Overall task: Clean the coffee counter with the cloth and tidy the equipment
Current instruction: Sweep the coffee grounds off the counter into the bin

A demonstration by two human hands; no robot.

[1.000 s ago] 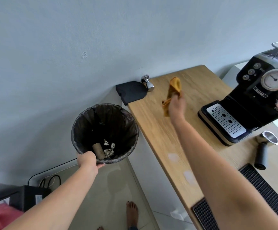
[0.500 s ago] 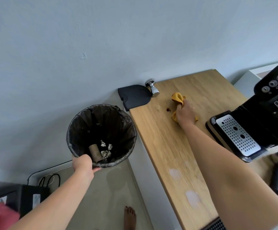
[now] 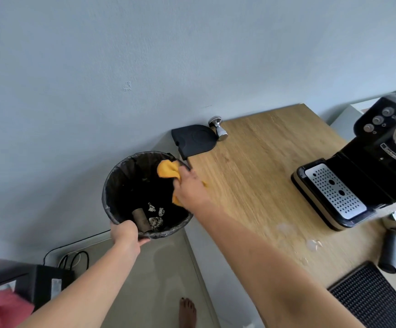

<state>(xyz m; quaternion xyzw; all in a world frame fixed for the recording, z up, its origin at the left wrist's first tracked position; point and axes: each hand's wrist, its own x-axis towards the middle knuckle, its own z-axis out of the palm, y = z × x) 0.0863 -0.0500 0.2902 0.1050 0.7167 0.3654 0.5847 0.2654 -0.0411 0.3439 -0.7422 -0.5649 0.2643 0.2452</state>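
- The right hand (image 3: 188,188) is bunched around the cloth (image 3: 167,170), fingers curled into it. It sits at the left edge of the counter (image 3: 251,174), reaching out over the mouth of the bin (image 3: 110,185).
- The cloth is soft, orange-yellow and crumpled. One rounded fold sticks out beyond the knuckles above the bin, and a smaller flap hangs below the hand.
- The hand is blurred, so I cannot tell whether the cloth touches the counter edge.
- The left hand (image 3: 124,235) grips the near rim of the bin, thumb on top and fingers wrapped underneath, holding it tight against the counter's side.
- The bin is round, lined with a wrinkled glossy black bag. At its bottom lie a brown cardboard tube (image 3: 141,218) and a few crumpled scraps of paper (image 3: 155,221).
- The counter is pale wood with long straight grain. Faint wet patches (image 3: 313,245) show near its front.
- At the back left corner a matte black mat (image 3: 193,140) with a rounded end overhangs the edge. A shiny metal tamper (image 3: 218,127) lies tipped just beside it.
- On the right stands a glossy black espresso machine (image 3: 381,147) with a perforated steel drip tray (image 3: 334,190).
- In front of it lies a portafilter (image 3: 391,245) with a black handle, near a ribbed black bar mat (image 3: 369,299).
- A bare foot (image 3: 187,313) stands on the floor below.
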